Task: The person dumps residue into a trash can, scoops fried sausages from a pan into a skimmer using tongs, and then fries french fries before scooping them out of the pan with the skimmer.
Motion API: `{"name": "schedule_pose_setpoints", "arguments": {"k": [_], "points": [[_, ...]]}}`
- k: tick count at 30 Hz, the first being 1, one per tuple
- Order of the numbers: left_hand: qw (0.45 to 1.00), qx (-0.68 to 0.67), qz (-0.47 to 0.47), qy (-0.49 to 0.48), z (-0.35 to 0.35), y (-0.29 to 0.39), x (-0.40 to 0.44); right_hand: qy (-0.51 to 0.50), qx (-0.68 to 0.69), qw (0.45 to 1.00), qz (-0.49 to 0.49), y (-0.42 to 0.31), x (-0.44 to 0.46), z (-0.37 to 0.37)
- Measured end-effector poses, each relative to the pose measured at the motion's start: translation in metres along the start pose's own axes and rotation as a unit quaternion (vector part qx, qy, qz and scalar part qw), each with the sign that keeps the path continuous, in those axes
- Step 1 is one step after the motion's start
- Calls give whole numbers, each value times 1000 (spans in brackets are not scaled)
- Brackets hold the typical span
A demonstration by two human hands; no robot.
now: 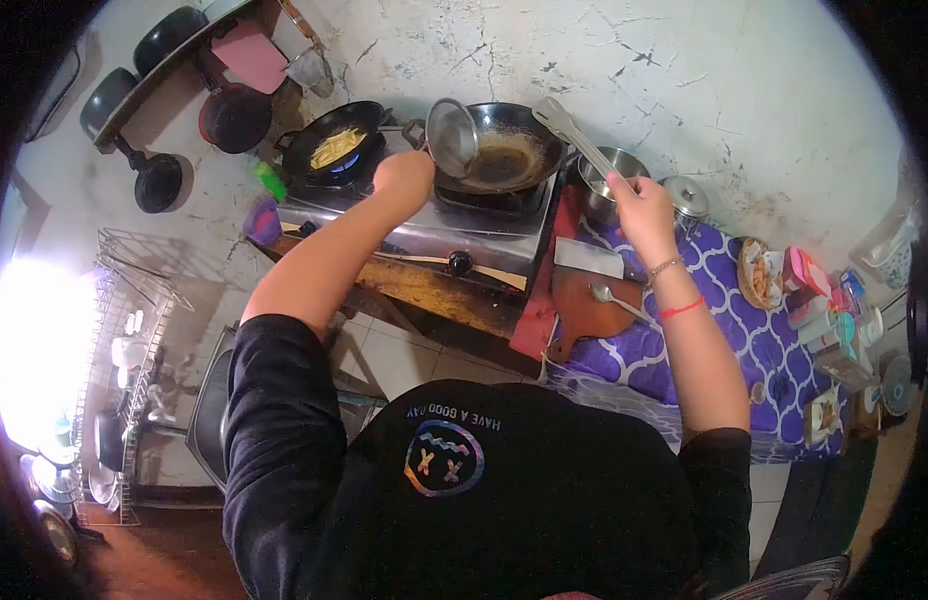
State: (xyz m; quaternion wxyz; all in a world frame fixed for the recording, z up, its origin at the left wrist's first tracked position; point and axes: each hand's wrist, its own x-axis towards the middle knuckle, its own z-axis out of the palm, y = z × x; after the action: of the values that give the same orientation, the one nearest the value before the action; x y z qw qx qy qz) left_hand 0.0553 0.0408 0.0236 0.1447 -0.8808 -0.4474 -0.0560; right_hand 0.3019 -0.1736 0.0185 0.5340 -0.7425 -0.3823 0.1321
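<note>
My left hand (404, 178) is closed at the handle end of a round mesh strainer (451, 132), which is tilted over the left side of a dark wok (544, 160). Brown oil (506, 165) lies in the bottom of that wok. In my right hand (646, 212) is a pair of metal tongs (582, 140), pointing up and left past the wok's right rim. A second black pan (367, 118) on the left burner holds pale yellow strips of food (338, 149), with a blue flame beneath it.
Below the stove's front knob (460, 263) runs a wooden ledge (424, 298). Right of the stove are a steel pot (624, 165), a lidded pot (687, 196), a cleaver (589, 257), a wooden board (587, 312), a spoon (606, 294) and a basket (761, 272). Pans hang on the left wall.
</note>
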Motion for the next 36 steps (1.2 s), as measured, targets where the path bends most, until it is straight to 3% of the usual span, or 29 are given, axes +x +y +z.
{"name": "schedule_pose_setpoints", "arguments": {"k": [16, 26, 30, 36], "points": [[989, -104, 27, -104, 8, 39, 13, 8, 11, 1000, 8, -5, -6, -8], [971, -231, -56, -33, 14, 22, -2, -6, 9, 1000, 21, -9, -1, 2], [964, -255, -74, -5, 18, 10, -7, -9, 0, 999, -33, 12, 12, 14], [955, -263, -132, -48, 11, 1, -13, -33, 26, 999, -1, 5, 6, 21]]}}
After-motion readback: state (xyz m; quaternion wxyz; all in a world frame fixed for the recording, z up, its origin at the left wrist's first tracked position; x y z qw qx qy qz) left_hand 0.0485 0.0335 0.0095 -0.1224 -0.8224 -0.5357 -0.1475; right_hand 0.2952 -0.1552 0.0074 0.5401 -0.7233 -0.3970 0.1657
